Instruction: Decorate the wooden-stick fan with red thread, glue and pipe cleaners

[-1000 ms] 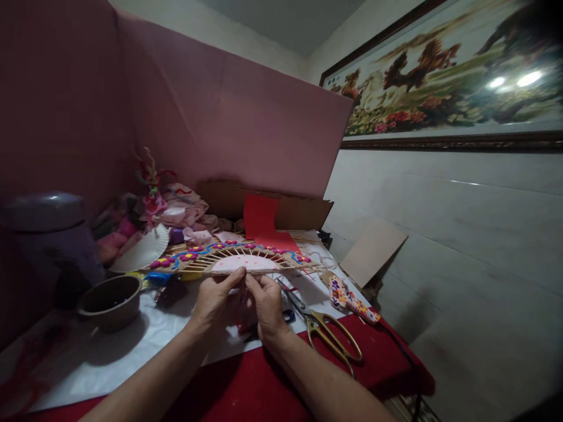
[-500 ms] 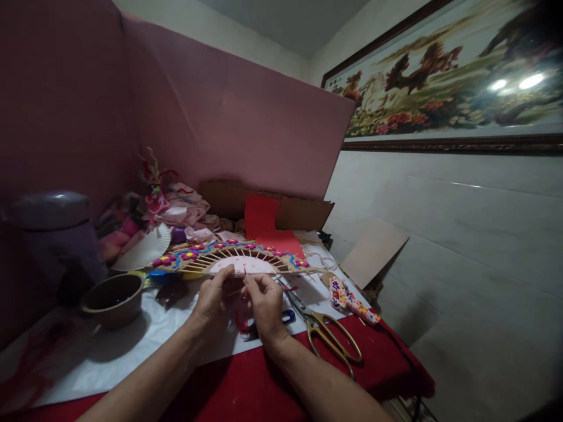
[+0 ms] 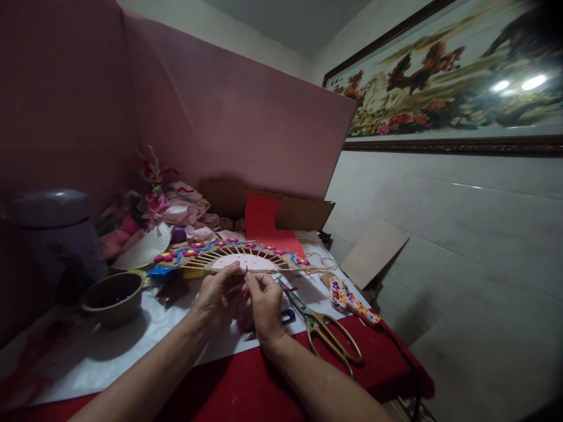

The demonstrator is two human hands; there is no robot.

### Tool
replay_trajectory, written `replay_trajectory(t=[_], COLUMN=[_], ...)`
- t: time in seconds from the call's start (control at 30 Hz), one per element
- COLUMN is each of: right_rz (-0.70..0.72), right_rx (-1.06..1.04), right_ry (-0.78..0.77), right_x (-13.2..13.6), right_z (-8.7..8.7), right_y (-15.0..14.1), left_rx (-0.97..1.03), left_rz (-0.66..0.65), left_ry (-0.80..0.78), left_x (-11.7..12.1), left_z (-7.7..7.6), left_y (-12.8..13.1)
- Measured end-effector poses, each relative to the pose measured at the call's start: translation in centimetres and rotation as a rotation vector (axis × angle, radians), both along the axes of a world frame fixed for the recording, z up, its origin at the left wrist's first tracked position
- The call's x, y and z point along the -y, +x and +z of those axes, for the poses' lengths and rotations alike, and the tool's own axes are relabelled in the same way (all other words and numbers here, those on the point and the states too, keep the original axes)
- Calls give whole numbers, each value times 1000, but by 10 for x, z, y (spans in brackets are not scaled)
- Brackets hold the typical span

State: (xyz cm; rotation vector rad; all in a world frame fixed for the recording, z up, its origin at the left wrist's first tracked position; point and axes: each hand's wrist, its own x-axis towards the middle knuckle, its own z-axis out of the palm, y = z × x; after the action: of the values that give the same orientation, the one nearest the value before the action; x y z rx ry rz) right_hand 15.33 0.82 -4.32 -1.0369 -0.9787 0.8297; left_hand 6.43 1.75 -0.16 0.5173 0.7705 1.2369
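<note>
At the near edge of the stick-ribbed fan (image 3: 243, 262), left hand (image 3: 211, 296) has thumb over the edge, fingers curled under and partly hidden, grip narrow on the fan. Right hand (image 3: 266, 299) just beside it, same edge: thumb and index pinched on a small red sliver (image 3: 247, 269), tip up against the fan's pale dotted half-round; whether it's stuck there, can't tell. Fan itself sits in front of both hands, arc away from the person, pink-and-yellow flowers and a blue wavy line along it. Right of the fan and nearer: scissors (image 3: 309, 312) with gold handles, blades parted slightly; beyond them a flower-patterned piece (image 3: 347, 299). Left of the fan, nearer: bowl (image 3: 115, 316), dark inside. Behind the fan's left end: white fluted plate (image 3: 145, 251), tilted. Behind its right half: red paper (image 3: 263, 217) leaning on cardboard (image 3: 303, 215).
</note>
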Motion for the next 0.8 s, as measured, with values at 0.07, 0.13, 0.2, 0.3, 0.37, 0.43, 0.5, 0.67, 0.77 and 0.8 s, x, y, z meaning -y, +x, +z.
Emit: replay_trajectory(t=[0.07, 0.13, 0.2, 0.3, 0.37, 0.43, 0.5, 0.67, 0.77, 0.8], right_rz=[-7, -14, -16, -11, 4, 3, -24, -104, -163, -182], right_rx=[-15, -32, -37, -21, -17, -8, 20, 49, 72, 86], right_ry=[-4, -5, -2, 9, 13, 15, 17, -47, -62, -47], right_x=[-2, -3, -4, -4, -5, -5, -6, -9, -12, -13], right_z=[-1, -2, -2, -1, 0, 0, -1, -7, -12, -13], right_y=[0, 0, -1, -1, -1, -1, 0, 5, 7, 8], left_rx=[-19, -41, -60, -68, -72, -86, -119, -204, -242, -241], left_rz=[-24, -46, -47, -8, 14, 25, 42, 79, 100, 103], left_ry=[15, 15, 25, 87, 118, 120, 108, 87, 109, 117], left_x=[3, 6, 6, 2, -2, -6, -8, -14, -18, -20], left_z=[2, 3, 1, -7, -11, -12, -12, -11, -12, -13], left_y=[2, 5, 7, 8, 8, 8, 7, 5, 2, 2])
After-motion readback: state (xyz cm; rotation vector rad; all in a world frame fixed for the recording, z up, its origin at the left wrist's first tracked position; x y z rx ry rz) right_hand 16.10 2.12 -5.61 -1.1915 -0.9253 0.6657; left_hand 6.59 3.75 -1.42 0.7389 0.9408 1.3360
